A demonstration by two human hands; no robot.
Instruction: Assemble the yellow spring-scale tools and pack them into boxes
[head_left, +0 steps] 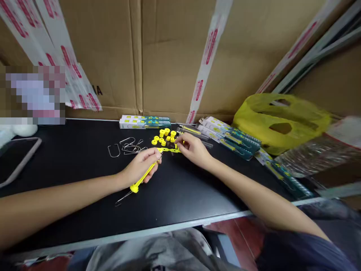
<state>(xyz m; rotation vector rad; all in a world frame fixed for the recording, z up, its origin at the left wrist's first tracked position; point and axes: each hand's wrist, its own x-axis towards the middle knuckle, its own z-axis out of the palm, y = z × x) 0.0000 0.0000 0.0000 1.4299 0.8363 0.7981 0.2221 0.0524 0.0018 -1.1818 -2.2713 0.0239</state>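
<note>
My left hand [142,165] grips a yellow-handled tool [141,180] whose thin metal hook points toward me over the black table [70,180]. My right hand [193,148] pinches a small yellow part at the edge of a flat yellow strip [169,149] lying between both hands. Just behind the strip sits a cluster of several small yellow spools [163,136]. Bent metal wire loops [126,147] lie to the left of the left hand.
Packaged tools on cards [231,137] fan out at the right, and a boxed stack [145,122] lies at the back. A yellow plastic bag [282,122] and a clear bag [313,152] fill the right side. A tablet [17,158] rests at the left. Cardboard boxes form the back wall.
</note>
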